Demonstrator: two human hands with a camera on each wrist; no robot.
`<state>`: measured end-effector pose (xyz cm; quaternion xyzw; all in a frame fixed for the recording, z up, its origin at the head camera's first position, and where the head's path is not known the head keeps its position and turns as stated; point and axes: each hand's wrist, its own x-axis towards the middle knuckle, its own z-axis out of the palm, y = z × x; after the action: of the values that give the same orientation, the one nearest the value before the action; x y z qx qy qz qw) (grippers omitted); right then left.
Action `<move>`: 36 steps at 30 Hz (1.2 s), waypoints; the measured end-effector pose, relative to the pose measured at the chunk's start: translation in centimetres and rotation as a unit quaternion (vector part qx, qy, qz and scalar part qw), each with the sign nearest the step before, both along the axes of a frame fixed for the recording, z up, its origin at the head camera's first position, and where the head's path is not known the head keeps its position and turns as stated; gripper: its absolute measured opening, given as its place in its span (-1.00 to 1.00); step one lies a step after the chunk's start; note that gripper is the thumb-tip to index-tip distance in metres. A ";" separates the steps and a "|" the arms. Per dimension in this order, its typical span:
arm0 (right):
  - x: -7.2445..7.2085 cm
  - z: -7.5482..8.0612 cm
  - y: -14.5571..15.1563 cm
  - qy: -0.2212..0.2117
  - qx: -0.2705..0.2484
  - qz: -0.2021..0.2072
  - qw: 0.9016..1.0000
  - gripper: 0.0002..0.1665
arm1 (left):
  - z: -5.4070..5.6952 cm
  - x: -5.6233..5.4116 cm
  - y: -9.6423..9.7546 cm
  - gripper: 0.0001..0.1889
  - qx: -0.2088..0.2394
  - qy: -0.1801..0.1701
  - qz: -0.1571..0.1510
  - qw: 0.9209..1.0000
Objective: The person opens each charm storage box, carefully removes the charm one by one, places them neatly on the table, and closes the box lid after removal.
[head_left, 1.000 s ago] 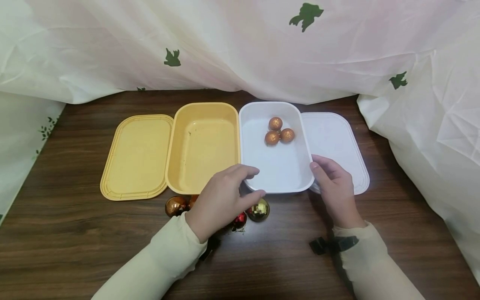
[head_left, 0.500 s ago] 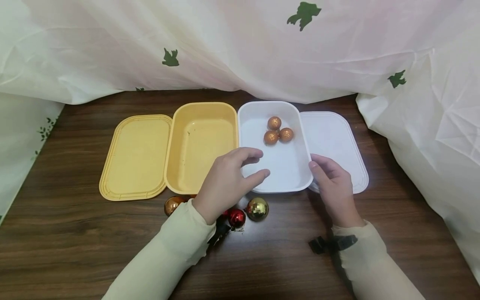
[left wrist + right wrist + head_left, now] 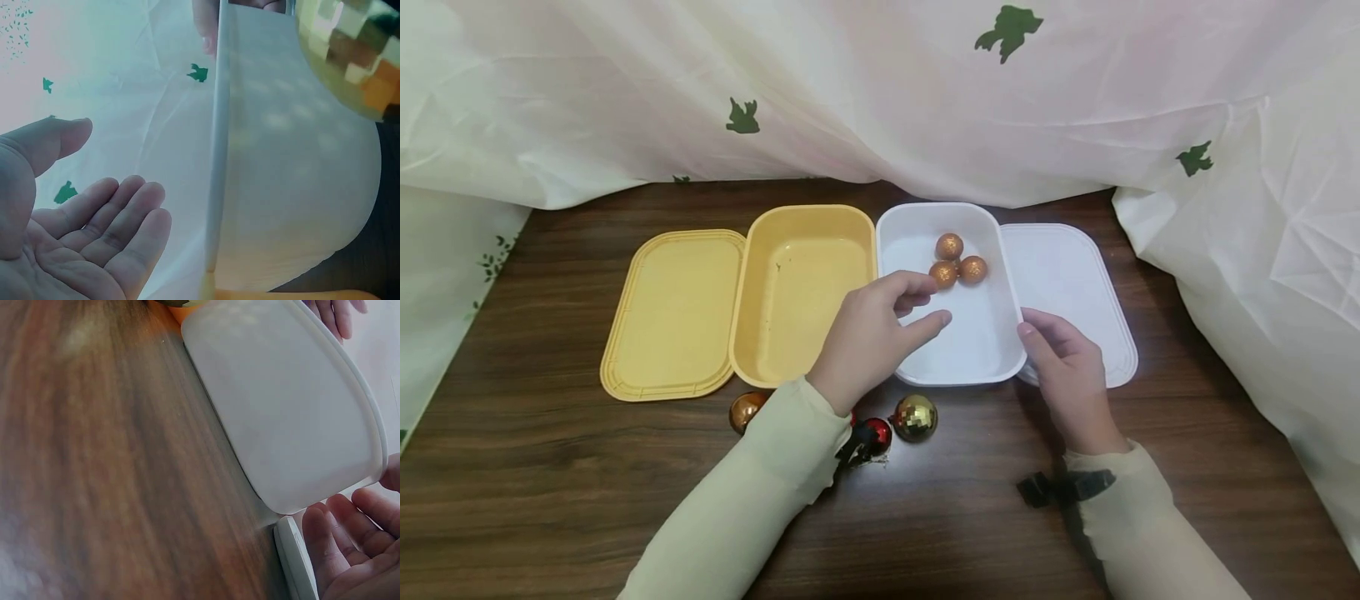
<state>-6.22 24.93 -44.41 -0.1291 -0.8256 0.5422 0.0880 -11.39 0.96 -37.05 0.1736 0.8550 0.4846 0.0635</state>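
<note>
My left hand point(image 3: 880, 329) hovers over the left side of a white plastic box point(image 3: 977, 337), thumb and fingers apart. In the left wrist view its palm and relaxed fingers point(image 3: 115, 219) show nothing held. Inside the box, towards the back, sit three glittery orange balls point(image 3: 973, 269), just beyond the left fingertips. My right hand point(image 3: 1071, 375) holds the box's right rim, thumb at the edge and fingers along the outer wall point(image 3: 287, 412). Before the boxes lie a gold mirrored ball point(image 3: 915, 418), a shiny red ball point(image 3: 877, 435) and a copper ball point(image 3: 747, 412); my left sleeve hides others.
A yellow box point(image 3: 805, 300) stands against the white one, with a yellow lid point(image 3: 673, 317) at its left. The white lid point(image 3: 1063, 283) lies at the right. A pale curtain point(image 3: 865, 100) with green bird shapes hangs behind the dark wooden table point(image 3: 550, 467).
My left hand has moved forward and to the right, from the white box's front left corner to above its inside. The right hand stays at the rim.
</note>
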 end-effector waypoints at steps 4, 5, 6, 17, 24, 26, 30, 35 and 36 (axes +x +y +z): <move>0.1 0.1 0.0 -0.004 -0.004 -0.001 1.000 -0.47 | -0.2 -0.6 0.5 -0.61 0.002 -0.014 0.003 1.000; 0.1 0.1 0.0 -0.005 -0.005 -0.001 1.000 -0.47 | -0.2 -0.8 0.6 -0.61 0.003 -0.018 0.003 1.000; 0.1 0.1 -0.1 -0.006 -0.005 -0.001 1.000 -0.47 | -0.3 -0.9 0.7 -0.61 0.004 -0.021 0.003 1.000; 0.1 0.2 -0.1 0.000 -0.017 0.006 1.000 -0.49 | 0.3 -2.6 1.7 -0.64 0.058 -0.061 0.006 0.996; 0.1 0.3 -0.1 -0.007 -0.018 0.005 1.000 -0.49 | 0.5 -3.5 2.3 -0.64 0.080 -0.067 0.014 0.995; 0.1 0.3 -0.1 -0.010 -0.016 0.004 1.000 -0.48 | 0.6 -3.7 2.5 -0.66 0.087 -0.065 0.016 0.994; 0.1 0.3 0.0 -0.010 -0.011 0.003 1.000 -0.47 | 0.6 -4.3 3.0 -0.67 0.093 -0.061 0.016 0.994; 0.2 0.2 0.1 -0.004 -0.008 0.006 1.000 -0.47 | 0.6 -4.8 3.5 -0.64 0.083 -0.068 0.015 0.994; 0.2 0.2 0.1 -0.003 -0.009 0.006 1.000 -0.47 | 0.7 -4.9 3.6 -0.63 0.081 -0.068 0.014 0.994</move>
<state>-6.05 25.02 -44.24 -0.1268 -0.8218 0.5495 0.0811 -16.28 4.57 -36.37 0.1329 0.8091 0.5635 0.1010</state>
